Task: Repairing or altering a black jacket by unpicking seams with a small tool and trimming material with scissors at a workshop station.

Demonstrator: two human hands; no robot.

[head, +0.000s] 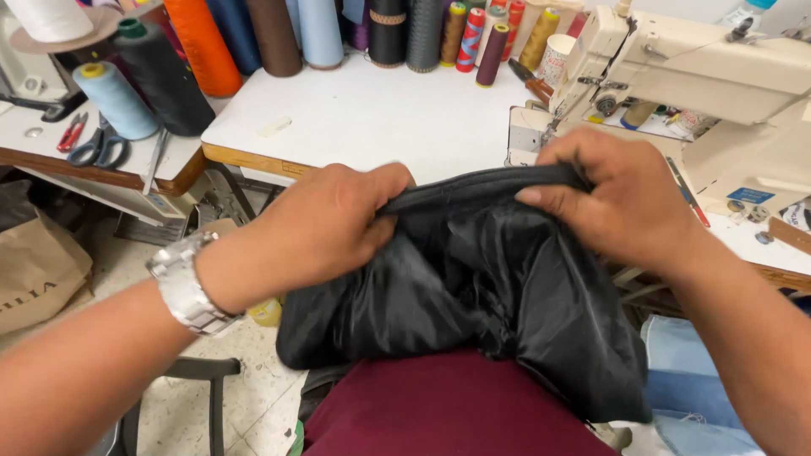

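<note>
A bunched black garment of shiny fabric (pixel 473 287) hangs over my lap, above a maroon cloth (pixel 448 409). My left hand (pixel 325 224), with a metal watch on the wrist, grips the garment's thick top edge at the left. My right hand (pixel 612 194) pinches the same edge at the right, fingers curled over it. The edge is stretched between the two hands, just in front of a white table (pixel 363 118).
A cream sewing machine (pixel 693 76) stands at the right on the table. Several thread cones (pixel 203 46) line the back and left. Scissors (pixel 100 148) lie on a side table. A brown paper bag (pixel 34 270) sits on the floor at left.
</note>
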